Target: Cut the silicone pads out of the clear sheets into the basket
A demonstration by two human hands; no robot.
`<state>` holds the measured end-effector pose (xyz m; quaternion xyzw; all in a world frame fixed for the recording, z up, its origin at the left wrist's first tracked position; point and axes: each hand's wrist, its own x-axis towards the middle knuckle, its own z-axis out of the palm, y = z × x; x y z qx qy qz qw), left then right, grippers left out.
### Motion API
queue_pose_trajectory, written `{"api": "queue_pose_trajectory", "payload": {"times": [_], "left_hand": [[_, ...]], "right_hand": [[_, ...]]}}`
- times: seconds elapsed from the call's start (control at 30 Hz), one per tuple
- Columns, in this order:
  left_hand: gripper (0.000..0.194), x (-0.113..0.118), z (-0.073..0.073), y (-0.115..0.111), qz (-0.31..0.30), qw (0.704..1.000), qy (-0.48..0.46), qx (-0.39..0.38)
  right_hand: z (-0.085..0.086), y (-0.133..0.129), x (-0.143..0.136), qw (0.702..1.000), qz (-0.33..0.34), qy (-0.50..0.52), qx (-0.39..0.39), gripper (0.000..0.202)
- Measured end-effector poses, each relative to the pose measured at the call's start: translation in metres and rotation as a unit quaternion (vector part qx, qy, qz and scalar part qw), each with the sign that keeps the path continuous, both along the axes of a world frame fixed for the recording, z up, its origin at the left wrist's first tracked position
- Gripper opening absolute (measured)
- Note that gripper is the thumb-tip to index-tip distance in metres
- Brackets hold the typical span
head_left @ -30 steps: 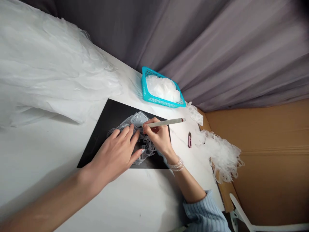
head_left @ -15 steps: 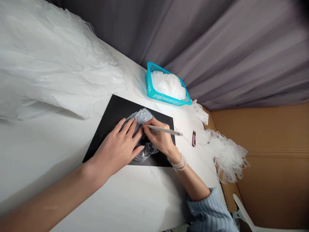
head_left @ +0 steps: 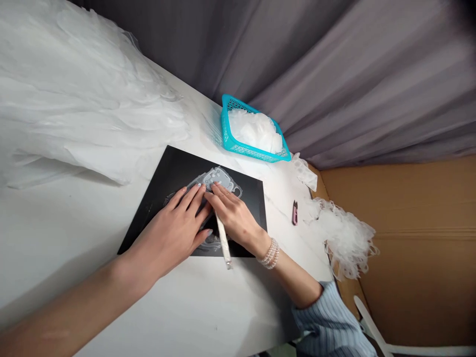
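A sheer grey-white fabric piece with pale shapes [head_left: 220, 177] lies on a black board [head_left: 148, 203]. My left hand [head_left: 176, 228] rests on it with the fingers stretched out flat, holding nothing. Beside it, my right hand [head_left: 234, 213] has its fingertips on the same fabric, touching or nearly touching the left fingers. A slim, whitish pen-like tool [head_left: 224, 243] is held under the right palm. Its back end points down toward me, and its tip is hidden beneath the hand. More of the sheer fabric shows below the left thumb.
A turquoise basket [head_left: 256, 156] of white fabric pieces stands behind the board. Pink-handled thread snips [head_left: 295, 214] lie to the right. A heap of white scraps [head_left: 345, 238] hangs at the table edge by a cardboard box [head_left: 416, 248]. White layered fabric [head_left: 82, 94] covers the far left.
My right hand has turned, laying its fingers on the fabric. The pen-like tool has swung from pointing right to pointing down toward me. My left hand stays on the fabric.
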<state>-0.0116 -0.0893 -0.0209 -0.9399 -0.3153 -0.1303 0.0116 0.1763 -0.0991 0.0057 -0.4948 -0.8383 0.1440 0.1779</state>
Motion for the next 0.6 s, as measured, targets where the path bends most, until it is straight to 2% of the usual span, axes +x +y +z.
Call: {"api": "queue_pose_trajectory", "payload": {"times": [0.1, 0.17, 0.23, 0.27, 0.3, 0.4, 0.47, 0.53, 0.6], "left_hand": [[0.057, -0.002, -0.004, 0.000, 0.001, 1.000, -0.012, -0.002], [0.058, -0.003, -0.007, 0.002, -0.003, 1.000, -0.025, -0.009], [0.059, -0.005, -0.010, 0.003, -0.013, 0.999, -0.034, -0.015], [0.059, -0.006, -0.011, 0.003, -0.017, 0.999, -0.037, -0.016], [0.059, -0.006, -0.011, 0.003, -0.019, 0.999, -0.039, -0.015], [0.059, -0.006, -0.011, 0.002, -0.009, 0.999, -0.046, -0.009], [0.058, -0.005, -0.009, 0.002, -0.004, 0.999, -0.049, -0.008], [0.056, -0.005, -0.009, 0.002, -0.006, 0.998, -0.055, -0.010], [0.055, -0.006, -0.011, 0.004, -0.011, 0.998, -0.066, -0.015]], "right_hand": [[-0.001, 0.001, 0.003, 0.998, -0.009, 0.063, -0.027, 0.032], [0.001, 0.009, 0.022, 0.983, -0.078, 0.163, -0.032, 0.030], [0.008, 0.020, 0.061, 0.929, -0.201, 0.310, -0.033, 0.022], [0.014, 0.025, 0.085, 0.871, -0.270, 0.408, -0.034, 0.016], [0.020, 0.028, 0.112, 0.849, -0.297, 0.437, -0.031, 0.015], [0.039, 0.026, 0.188, 0.813, -0.338, 0.472, -0.049, 0.009], [0.047, 0.014, 0.220, 0.794, -0.350, 0.493, -0.059, 0.014], [0.052, -0.004, 0.232, 0.778, -0.355, 0.514, -0.069, 0.012], [0.055, -0.020, 0.224, 0.762, -0.359, 0.533, -0.077, 0.004]]}}
